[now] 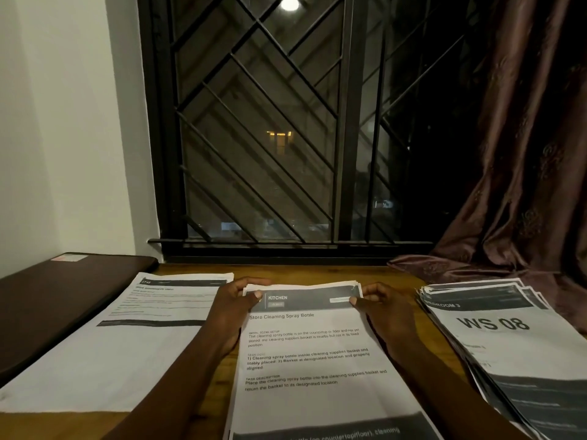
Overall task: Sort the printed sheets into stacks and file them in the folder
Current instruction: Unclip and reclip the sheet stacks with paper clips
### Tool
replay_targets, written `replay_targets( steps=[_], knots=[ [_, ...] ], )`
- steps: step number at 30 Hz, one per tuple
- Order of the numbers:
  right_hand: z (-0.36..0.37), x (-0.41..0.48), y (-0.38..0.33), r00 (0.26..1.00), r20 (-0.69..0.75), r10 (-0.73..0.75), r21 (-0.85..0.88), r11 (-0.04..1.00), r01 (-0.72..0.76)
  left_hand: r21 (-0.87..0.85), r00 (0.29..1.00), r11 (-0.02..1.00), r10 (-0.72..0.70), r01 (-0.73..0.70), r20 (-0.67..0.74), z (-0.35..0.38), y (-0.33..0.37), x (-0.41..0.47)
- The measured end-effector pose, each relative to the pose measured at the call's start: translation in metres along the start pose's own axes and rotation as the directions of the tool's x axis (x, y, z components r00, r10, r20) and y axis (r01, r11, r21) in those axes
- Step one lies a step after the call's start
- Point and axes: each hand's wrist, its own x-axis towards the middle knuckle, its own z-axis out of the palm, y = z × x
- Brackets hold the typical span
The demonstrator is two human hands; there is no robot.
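Three piles of printed sheets lie on the wooden table. The middle stack, headed "KITCHEN", has both my hands on its far corners. My left hand pinches the top left corner, thumb on the dark header. My right hand pinches the top right corner the same way. A left stack lies flat beside my left forearm. A loosely fanned right stack, marked "WS 08", lies beside my right forearm. A dark brown folder lies shut at the far left.
A barred window stands right behind the table's far edge. A brown curtain hangs at the right and drapes onto the table's back right corner. A white wall borders the left.
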Motion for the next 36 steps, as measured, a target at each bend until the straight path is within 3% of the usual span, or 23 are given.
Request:
replay_targets(
  steps=[16,24,27,29,31,32,34,36],
  knots=[
    [-0.005,-0.013,-0.014,0.993,-0.099,-0.056,-0.009,0.998,0.056,-0.026,1.000,1.000,-0.016,0.016,-0.020,0.001,0.001,-0.001],
    [-0.010,-0.021,-0.022,0.967,-0.072,-0.245,-0.002,0.969,0.245,-0.071,1.000,0.997,-0.019,0.018,-0.023,0.000,0.001,-0.001],
    [-0.014,-0.028,-0.032,0.974,0.155,-0.163,0.115,0.983,0.146,-0.079,0.999,0.997,-0.023,0.021,-0.030,0.000,0.000,0.000],
    [-0.013,-0.031,-0.035,0.948,0.316,-0.046,0.264,0.964,-0.041,-0.077,1.000,0.997,-0.008,0.006,-0.028,0.000,0.001,-0.001],
    [-0.007,-0.033,-0.034,0.941,0.328,0.077,0.363,0.910,-0.201,-0.093,1.000,0.995,0.017,-0.018,-0.012,0.001,0.003,-0.001],
    [-0.005,-0.033,-0.032,0.962,0.250,0.111,0.338,0.921,-0.195,-0.102,1.000,0.995,0.022,-0.023,-0.004,0.001,0.002,-0.001],
    [-0.001,-0.025,-0.019,0.994,0.037,0.103,0.088,0.990,-0.106,-0.100,1.000,0.995,0.010,-0.010,-0.001,0.000,0.002,-0.001],
    [0.004,-0.022,-0.014,0.997,-0.066,0.031,-0.133,0.990,-0.039,-0.088,1.000,0.996,-0.001,0.001,-0.006,-0.002,0.000,0.000]
  ],
)
